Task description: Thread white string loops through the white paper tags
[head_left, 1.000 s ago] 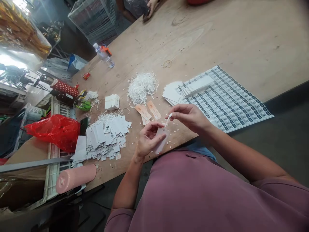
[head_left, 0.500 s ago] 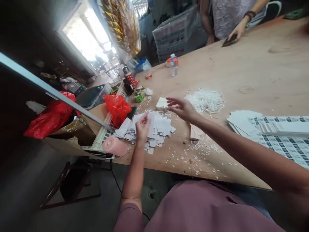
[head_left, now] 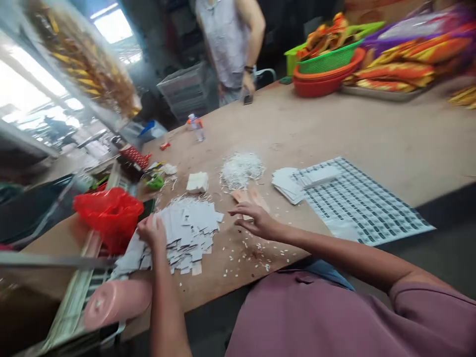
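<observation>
My left hand is at the left side of a spread pile of white cards, its fingers closed in a pinch on what looks like a white card; blur softens the detail. Thin white strings stick out along the pile's far edge. My right hand hovers to the right of the pile, fingers apart and holding nothing. Just beyond and partly beneath it lies a pale pinkish stack. Behind these are a small cream block of cards and a heap of white strings.
A printed label sheet lies right, bearing white card stacks. At left are a red plastic bag and a pink cylinder. A bottle stands farther back. Across the table, a person holds a phone. Baskets sit far right.
The view has swung right, bringing baskets and the whole label sheet into sight. My right hand has moved from near the cream block towards the pinkish stack. My left hand stays by the card pile.
</observation>
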Demonstrator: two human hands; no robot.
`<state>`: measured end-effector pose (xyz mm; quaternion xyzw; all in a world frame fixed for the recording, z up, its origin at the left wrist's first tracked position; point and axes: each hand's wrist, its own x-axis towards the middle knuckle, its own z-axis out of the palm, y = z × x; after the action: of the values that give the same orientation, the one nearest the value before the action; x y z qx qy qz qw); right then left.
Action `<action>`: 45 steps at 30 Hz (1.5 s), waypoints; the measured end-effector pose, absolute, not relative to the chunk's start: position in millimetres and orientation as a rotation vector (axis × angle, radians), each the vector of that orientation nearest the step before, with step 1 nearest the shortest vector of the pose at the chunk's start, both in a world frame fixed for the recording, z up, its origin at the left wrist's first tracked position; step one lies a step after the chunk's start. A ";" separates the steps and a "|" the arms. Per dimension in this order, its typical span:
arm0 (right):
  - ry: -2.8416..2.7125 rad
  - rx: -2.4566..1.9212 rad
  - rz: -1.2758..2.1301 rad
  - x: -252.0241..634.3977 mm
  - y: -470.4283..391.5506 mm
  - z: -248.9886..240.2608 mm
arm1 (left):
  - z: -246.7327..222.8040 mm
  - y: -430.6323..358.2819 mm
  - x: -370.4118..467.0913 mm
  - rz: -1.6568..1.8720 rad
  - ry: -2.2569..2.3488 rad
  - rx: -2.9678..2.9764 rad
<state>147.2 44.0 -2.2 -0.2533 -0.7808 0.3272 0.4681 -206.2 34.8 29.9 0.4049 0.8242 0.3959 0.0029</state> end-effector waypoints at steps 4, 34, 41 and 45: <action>-1.702 -1.024 0.620 266.8 78.1 9.1 | 26.9 34.3 -183.4 1.480 2.482 1.626; -1.766 -1.505 0.487 288.1 47.7 0.4 | -13.2 57.6 152.3 1.294 1.071 0.671; -1.631 -1.494 0.603 290.7 21.4 -30.9 | -26.7 22.0 126.5 1.380 1.217 0.629; -1.734 -1.518 0.481 301.9 -12.8 -34.8 | -16.0 3.6 108.8 1.385 1.164 0.600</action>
<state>301.9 -12.8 -34.8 -0.5956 -0.6801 0.1887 0.3835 108.8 3.6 -16.0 0.2564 0.4978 0.5923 0.5794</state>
